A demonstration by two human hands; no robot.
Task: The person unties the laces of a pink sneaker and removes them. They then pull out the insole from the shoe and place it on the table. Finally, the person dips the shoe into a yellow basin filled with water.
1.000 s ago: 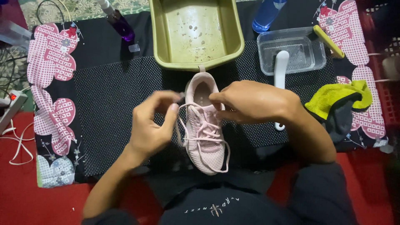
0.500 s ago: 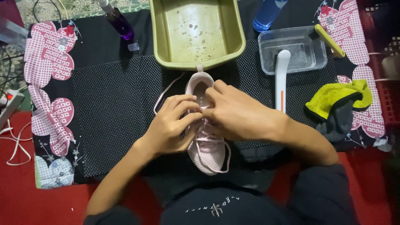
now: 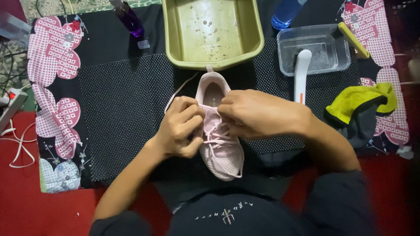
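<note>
Pink shoe (image 3: 220, 144) lies toe toward the person on the dotted black mat (image 3: 118, 109), just below the green basin (image 3: 170, 39). Left hand (image 3: 179, 129) and right hand (image 3: 251, 113) both pinch its laces (image 3: 216, 137) near the tongue; lacing seems underway, calling for an even pull.

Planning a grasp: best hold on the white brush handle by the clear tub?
Probably the white brush handle at mid-shaft, pinched across its width from above. It lies flat, long and narrow, its far end resting in the clear tub, its near end close to the right hand.
</note>
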